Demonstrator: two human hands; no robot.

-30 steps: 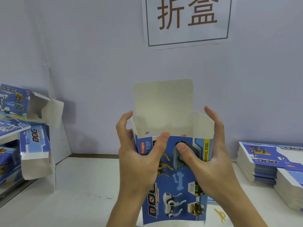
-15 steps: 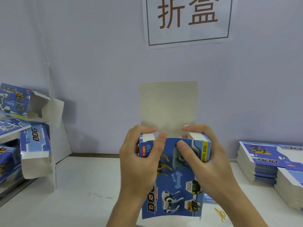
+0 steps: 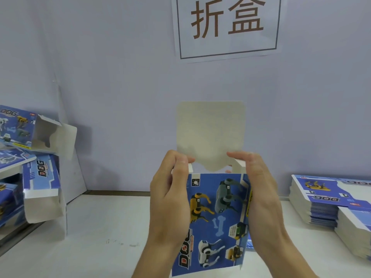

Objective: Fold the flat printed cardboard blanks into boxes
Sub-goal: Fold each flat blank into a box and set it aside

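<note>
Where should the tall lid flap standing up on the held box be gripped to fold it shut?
Probably pinch the lid flap at its free rounded top edge, coming from above and behind: it stands upright and unobstructed there, while the left hand and right hand crowd its base.

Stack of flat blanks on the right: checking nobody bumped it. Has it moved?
No. The stack of flat blanks sits where it did, against the table's right side.

White table (image 3: 104,227) (blank stacks (image 3: 317,205) right)

Both hands, left hand (image 3: 170,195) and right hand (image 3: 261,195), grip the upright blue box (image 3: 216,217), its top flap (image 3: 210,133) standing open.
</note>
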